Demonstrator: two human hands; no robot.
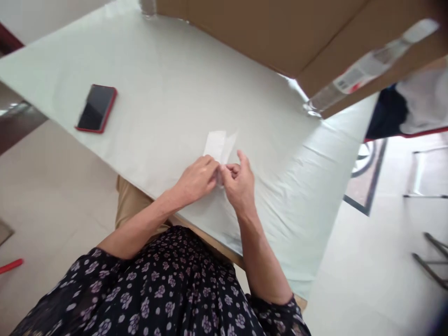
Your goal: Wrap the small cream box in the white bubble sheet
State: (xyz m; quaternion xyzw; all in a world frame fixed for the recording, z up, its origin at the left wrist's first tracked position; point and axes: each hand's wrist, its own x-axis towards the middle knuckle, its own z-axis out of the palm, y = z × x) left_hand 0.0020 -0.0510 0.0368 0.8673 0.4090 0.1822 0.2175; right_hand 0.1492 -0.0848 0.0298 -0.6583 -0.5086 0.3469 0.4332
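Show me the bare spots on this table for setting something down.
Widest bare patch: between the phone, the cardboard box and the paper slip. Another lies right of the right hand, below the box. Crowded only where the left hand and right hand pinch the slip.

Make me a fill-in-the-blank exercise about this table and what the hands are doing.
1. The left hand and the right hand pinch the same small ____ slip.
2. The phone lying on the table has a ____ case.
3. The big box at the far side of the table is made of ____.
4. The phone lies to the ____ of the hands.

Missing words: white; red; cardboard; left.
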